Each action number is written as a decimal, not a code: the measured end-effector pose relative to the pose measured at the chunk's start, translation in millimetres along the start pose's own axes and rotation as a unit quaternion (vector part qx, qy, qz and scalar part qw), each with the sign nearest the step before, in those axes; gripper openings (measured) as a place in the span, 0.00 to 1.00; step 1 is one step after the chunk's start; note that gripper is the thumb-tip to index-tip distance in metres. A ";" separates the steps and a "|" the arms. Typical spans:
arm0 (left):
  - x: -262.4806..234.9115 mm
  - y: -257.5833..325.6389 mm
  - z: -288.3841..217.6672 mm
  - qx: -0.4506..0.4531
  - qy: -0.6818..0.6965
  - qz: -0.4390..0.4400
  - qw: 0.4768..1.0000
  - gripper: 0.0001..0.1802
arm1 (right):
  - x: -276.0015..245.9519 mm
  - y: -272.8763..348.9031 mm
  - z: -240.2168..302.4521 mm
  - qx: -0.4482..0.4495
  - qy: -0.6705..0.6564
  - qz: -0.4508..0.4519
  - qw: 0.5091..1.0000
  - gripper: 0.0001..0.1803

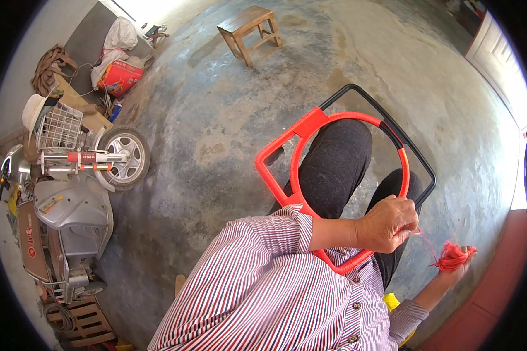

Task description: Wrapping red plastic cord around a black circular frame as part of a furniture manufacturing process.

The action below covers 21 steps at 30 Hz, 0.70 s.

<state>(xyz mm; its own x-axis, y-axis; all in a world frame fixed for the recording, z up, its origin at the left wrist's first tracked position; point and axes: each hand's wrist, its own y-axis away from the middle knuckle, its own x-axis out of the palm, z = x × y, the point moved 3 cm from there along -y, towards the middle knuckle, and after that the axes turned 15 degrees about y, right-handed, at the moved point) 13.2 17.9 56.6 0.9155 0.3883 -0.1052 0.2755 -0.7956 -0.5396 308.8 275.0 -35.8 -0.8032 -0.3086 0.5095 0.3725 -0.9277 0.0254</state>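
A square frame with a ring inside it (301, 131) lies across my lap, over my dark trousers. Its near and left parts are red; the far right corner (413, 149) is black. My left hand (389, 222) reaches across my body and closes on the ring's right rim, pinching a thin red cord (426, 243) there. The cord runs slack to a small red bundle (454, 255). My right hand (459, 266) holds that bundle low at the right, beside my knee.
A grey scooter (70, 210) with a wire basket (58, 126) stands at the left, its wheel (126, 158) facing me. A wooden stool (249, 26) sits far ahead. Bags and a red sack (120, 76) lie at the back left. A pallet (85, 322) is lower left, a door (500, 55) right.
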 end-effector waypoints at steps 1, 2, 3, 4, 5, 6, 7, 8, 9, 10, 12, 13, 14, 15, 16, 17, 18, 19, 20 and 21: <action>-1.0 -0.8 -2.2 0.003 0.007 -0.012 1.000 0.14 | -6.7 -2.6 -7.5 0.006 0.024 -0.021 0.999 0.13; -1.0 -2.5 -3.2 0.009 0.016 -0.020 1.000 0.15 | -13.4 -1.3 -10.2 0.008 0.046 -0.046 0.998 0.13; -1.7 -2.2 -0.9 0.009 0.034 -0.044 0.998 0.16 | 18.0 6.0 -19.0 0.010 0.068 -0.091 0.993 0.12; -1.9 -1.9 2.8 0.011 0.056 -0.067 0.996 0.17 | 49.3 16.3 -28.4 0.041 0.099 -0.082 0.991 0.12; -2.5 -1.8 5.2 0.013 0.078 -0.089 0.993 0.18 | 76.0 27.0 -37.4 0.072 0.129 -0.073 0.986 0.12; -4.1 -1.8 6.0 -0.015 0.088 -0.105 0.990 0.17 | 98.2 35.7 -45.2 0.103 0.158 -0.065 0.980 0.13; -6.1 -1.8 6.4 -0.042 0.097 -0.122 0.987 0.17 | 118.3 41.5 -51.7 0.129 0.200 -0.012 0.971 0.14; -7.8 -1.8 7.4 -0.068 0.106 -0.138 0.982 0.17 | 135.0 46.4 -57.7 0.154 0.240 0.041 0.958 0.16; -8.8 -0.2 13.6 -0.086 0.100 -0.141 0.981 0.17 | 148.8 49.8 -60.7 0.151 0.276 0.085 0.945 0.15; -9.6 1.6 19.7 -0.117 0.122 -0.161 0.972 0.17 | 162.8 51.8 -64.0 0.137 0.327 0.109 0.929 0.15; -10.6 5.0 31.3 -0.179 0.168 -0.199 0.949 0.16 | 187.2 51.4 -69.0 0.106 0.428 0.153 0.884 0.14; -12.0 7.2 38.8 -0.212 0.208 -0.198 0.934 0.16 | 192.8 48.7 -73.9 0.131 0.415 0.167 0.885 0.14; -12.2 9.2 44.7 -0.243 0.234 -0.214 0.917 0.16 | 193.3 45.4 -79.2 0.123 0.444 0.172 0.871 0.14; -12.7 11.4 50.8 -0.275 0.259 -0.235 0.896 0.16 | 193.7 40.8 -87.2 0.118 0.473 0.181 0.854 0.14; -12.7 10.9 52.7 -0.304 0.286 -0.249 0.874 0.16 | 200.1 38.7 -87.8 0.110 0.502 0.185 0.837 0.14; -12.6 11.1 52.6 -0.336 0.295 -0.238 0.862 0.16 | 209.6 41.7 -81.5 0.116 0.499 0.178 0.840 0.15; -10.7 10.0 50.3 -0.354 0.331 -0.243 0.841 0.16 | 213.3 42.3 -83.3 0.118 0.448 0.190 0.865 0.16; -8.1 8.3 45.5 -0.370 0.366 -0.249 0.817 0.15 | 215.8 42.5 -85.9 0.120 0.397 0.203 0.887 0.16; -6.0 7.8 43.8 -0.386 0.401 -0.255 0.791 0.15 | 218.0 43.3 -87.0 0.122 0.344 0.216 0.906 0.17; -4.1 6.7 44.8 -0.397 0.400 -0.220 0.796 0.15 | 219.8 45.1 -86.2 0.129 0.337 0.219 0.907 0.17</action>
<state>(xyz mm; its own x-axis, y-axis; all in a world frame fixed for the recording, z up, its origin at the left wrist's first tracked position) -1.9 31.8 16.0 0.4850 0.5425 0.6859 0.4281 -0.8312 0.3548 109.0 147.2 3.3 -0.6213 -0.7745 -0.1190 0.7510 -0.6318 0.1918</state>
